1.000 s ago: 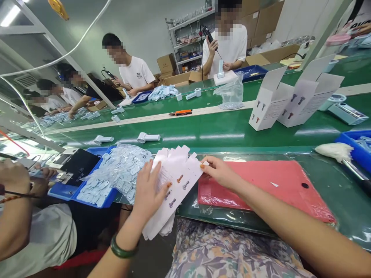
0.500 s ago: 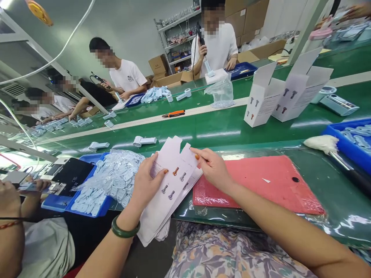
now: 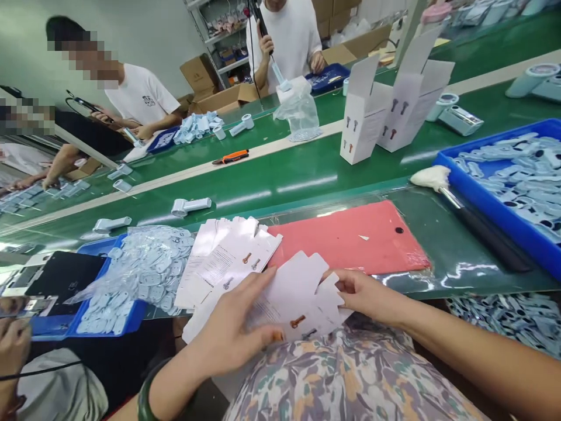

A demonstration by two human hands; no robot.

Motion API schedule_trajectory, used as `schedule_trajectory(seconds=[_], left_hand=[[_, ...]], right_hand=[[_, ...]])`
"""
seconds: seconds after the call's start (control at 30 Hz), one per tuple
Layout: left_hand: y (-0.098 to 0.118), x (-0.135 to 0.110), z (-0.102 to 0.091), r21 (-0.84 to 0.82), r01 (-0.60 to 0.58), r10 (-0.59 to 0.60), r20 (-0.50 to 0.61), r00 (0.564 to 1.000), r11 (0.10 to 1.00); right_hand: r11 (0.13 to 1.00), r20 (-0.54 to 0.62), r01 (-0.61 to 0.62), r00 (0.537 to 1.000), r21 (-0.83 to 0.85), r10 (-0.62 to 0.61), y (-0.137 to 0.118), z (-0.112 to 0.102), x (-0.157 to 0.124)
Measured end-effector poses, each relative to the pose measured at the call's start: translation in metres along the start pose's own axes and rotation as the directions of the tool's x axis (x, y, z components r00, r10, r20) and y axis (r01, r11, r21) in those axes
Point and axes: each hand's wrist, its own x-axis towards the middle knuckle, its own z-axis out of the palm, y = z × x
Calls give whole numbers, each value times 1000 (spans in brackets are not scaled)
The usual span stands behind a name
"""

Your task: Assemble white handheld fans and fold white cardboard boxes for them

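In front of my body is a flat, unfolded white carton [image 3: 280, 298] with small printed pictures of a handheld device. My left hand [image 3: 234, 327] grips it at the left side, thumb on top of the card. At its upper right, my right hand [image 3: 366, 292] pinches the cut flaps, its fingertips partly behind the card. A loose stack of the same flat cartons [image 3: 205, 263] lies on the bench just beyond my left hand, overlapping the left end of a red mat [image 3: 333, 234].
Two opened-up cartons [image 3: 394, 111] stand on the green belt. A blue tray [image 3: 442, 155] of light-blue parts and a brush [image 3: 477, 222] are at right. Left lies a bag of parts [image 3: 162, 257] over a blue bin. Orange pliers [image 3: 232, 156] lie mid-belt; co-workers sit opposite.
The flat cartons held together before now lie partly on the bench at left, over the mat. Both hands have come lower and closer to my body with a carton. The view has turned right.
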Motion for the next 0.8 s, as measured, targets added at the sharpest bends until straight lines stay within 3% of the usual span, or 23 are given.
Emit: schedule_trajectory(seconds=[0.1,0.2,0.3,0.43,0.53,0.6,0.63,0.67,0.7,0.73,0.8], left_hand=[[6,14,9,36,-13,7,148,989,999],[11,31,13,3,-5,4,196,981,1000],[15,42,18,-115,1,29,263,964,993],[20,43,27,-304,29,103,409,907,952],[23,39,28,-282,44,77,404,911,958],[23,39,22,-237,34,35,281,959,971],[23,40,17,-223,25,15,178,984,975],[23,42,12,-221,10,4,65,998,975],[23,45,7,-229,-11,3,-37,999,973],[23,48,2,-238,-36,9,-112,994,971],[24,55,-5,-224,-87,43,-193,980,971]], right_hand=[[995,-117,-74,991,-64,67,-2,0,-17],[975,-158,-123,983,-183,95,-2,-3,-23],[966,-79,-23,997,-258,2,2,-9,-21],[912,-22,122,990,-391,-142,7,-17,-15],[933,-88,76,990,-352,-114,7,-25,-16],[967,-169,92,976,-238,-135,2,-29,-20],[965,-241,177,945,-194,-222,-1,-29,-22],[930,-322,313,875,-192,-361,-6,-27,-23],[850,-384,467,759,-244,-527,-10,-24,-24],[724,-404,597,602,-345,-689,-15,-19,-23],[400,-279,707,287,-584,-916,-25,-6,-20]])
